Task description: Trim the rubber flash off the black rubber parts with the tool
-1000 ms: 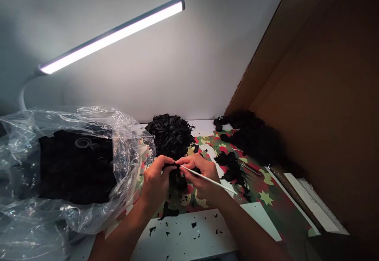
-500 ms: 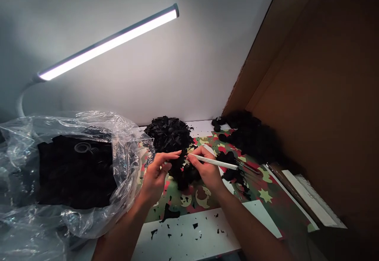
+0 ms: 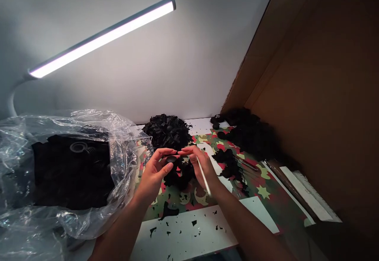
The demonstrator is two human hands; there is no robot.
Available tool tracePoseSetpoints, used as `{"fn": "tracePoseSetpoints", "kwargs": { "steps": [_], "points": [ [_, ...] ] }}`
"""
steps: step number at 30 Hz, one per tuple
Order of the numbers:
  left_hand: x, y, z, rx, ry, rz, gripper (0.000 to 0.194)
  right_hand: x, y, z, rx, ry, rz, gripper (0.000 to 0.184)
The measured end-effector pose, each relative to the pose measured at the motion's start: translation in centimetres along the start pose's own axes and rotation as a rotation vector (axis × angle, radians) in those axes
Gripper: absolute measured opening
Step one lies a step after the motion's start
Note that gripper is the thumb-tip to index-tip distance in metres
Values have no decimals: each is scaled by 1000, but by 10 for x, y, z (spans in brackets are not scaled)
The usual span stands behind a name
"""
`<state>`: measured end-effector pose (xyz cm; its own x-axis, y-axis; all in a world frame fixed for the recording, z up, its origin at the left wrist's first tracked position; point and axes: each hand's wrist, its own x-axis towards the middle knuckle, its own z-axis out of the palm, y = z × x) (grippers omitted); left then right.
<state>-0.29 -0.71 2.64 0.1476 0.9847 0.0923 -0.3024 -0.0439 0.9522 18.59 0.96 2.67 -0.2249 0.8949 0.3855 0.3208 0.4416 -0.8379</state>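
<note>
My left hand (image 3: 151,175) is closed on a small dark round piece (image 3: 171,159), with the thumb below and the fingers above it. Just to its right, my right hand (image 3: 211,170) holds a thin white stick-shaped tool (image 3: 204,177), which slants down across the palm side toward the wrist. The tool's tip is hidden by the fingers. The fingertips of both hands come together at the dark piece. Below them lies a loose heap of black pieces (image 3: 180,178). Beyond the hands stands a mound of black scraps (image 3: 167,132).
A clear plastic bag (image 3: 121,174) of black parts sits at left under a lit bar lamp (image 3: 103,38). At right are a black pile (image 3: 251,136), tweezers-like metal tools (image 3: 247,164) and a cardboard wall (image 3: 310,87). Black bits lie on the white board (image 3: 177,237).
The white tool has swung from pointing right to slanting down toward my right wrist. My right fingers have moved in against the left ones, and the dark round piece now shows.
</note>
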Motion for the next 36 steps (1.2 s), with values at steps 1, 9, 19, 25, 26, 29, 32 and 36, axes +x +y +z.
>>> {"fn": "tracePoseSetpoints", "kwargs": {
  "steps": [1, 9, 19, 25, 26, 29, 32, 36],
  "points": [
    [-1, 1, 0, 53, -17, 17, 31, 1, 1, 1, -59, -16, -34, 43],
    [-2, -2, 3, 461, -85, 176, 42, 1, 4, 8, -301, -24, -226, 21],
    [-1, 2, 3, 402, 78, 82, 18, -1, 5, 16, -147, 9, -254, 19],
    [-4, 5, -1, 329, 120, -11, 28, 3, -2, 9, -142, -61, -135, 19],
    [-4, 5, -1, 335, 131, -16, 29, 4, -2, 7, -172, -73, -134, 22],
    [-3, 4, -3, 370, 141, -18, 29, 7, -1, 5, -288, -116, -205, 31],
    [-3, 3, -5, 395, 114, -5, 28, 10, 0, 5, -390, -173, -296, 31],
    [-1, 3, -7, 444, 84, 41, 24, 13, 1, 3, -436, -289, -349, 16]
  ]
}}
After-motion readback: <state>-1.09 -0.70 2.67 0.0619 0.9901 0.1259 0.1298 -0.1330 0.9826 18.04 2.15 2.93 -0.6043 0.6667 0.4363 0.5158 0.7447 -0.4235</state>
